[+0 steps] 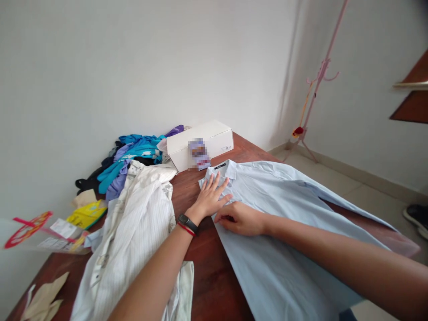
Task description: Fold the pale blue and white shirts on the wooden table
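Note:
A light blue collared shirt lies spread on the dark red-brown table, its collar at the far end and one sleeve stretched to the right. My left hand, with a black band and a red cord at the wrist, rests flat near the collar, fingers spread. Just right of it, my right hand is curled over the shirt's left edge, fingertips pinched together. What those fingers hold, if anything, is hidden.
A striped white shirt lies left of my hands, with piled blue and dark clothes behind. A white box stands at the back. Yellow packaging is farther left. A pink coat stand stands beyond the table.

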Motion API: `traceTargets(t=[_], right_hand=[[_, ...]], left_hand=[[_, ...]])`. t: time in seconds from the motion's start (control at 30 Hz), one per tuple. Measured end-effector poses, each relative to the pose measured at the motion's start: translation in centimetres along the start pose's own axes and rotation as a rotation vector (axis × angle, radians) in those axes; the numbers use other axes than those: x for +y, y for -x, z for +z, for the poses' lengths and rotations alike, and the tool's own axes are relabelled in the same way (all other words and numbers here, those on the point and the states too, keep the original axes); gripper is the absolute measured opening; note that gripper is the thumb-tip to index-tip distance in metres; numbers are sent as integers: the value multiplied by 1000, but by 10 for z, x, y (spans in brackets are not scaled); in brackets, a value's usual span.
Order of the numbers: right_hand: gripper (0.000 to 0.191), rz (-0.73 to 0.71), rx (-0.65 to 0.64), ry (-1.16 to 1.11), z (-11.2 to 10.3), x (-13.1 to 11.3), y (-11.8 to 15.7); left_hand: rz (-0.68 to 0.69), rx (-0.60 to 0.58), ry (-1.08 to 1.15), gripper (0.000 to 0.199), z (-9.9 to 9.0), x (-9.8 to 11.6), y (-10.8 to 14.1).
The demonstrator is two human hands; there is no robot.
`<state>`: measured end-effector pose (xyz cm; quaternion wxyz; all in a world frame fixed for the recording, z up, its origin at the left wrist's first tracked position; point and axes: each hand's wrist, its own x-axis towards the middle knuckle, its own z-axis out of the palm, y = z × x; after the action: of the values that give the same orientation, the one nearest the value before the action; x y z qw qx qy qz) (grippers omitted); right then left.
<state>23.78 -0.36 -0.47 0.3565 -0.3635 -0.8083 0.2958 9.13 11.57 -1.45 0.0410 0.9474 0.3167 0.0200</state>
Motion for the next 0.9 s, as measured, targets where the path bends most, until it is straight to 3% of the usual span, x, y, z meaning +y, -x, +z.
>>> traceTargets(t=[0.53,0.9], right_hand=[[27,0,-20,16,0,5,1],[30,1,37,17,9,13,1]], left_hand=[[3,-29,-41,67,-3,2,-1],[-23,-12,-47,62,-2,5,-3]])
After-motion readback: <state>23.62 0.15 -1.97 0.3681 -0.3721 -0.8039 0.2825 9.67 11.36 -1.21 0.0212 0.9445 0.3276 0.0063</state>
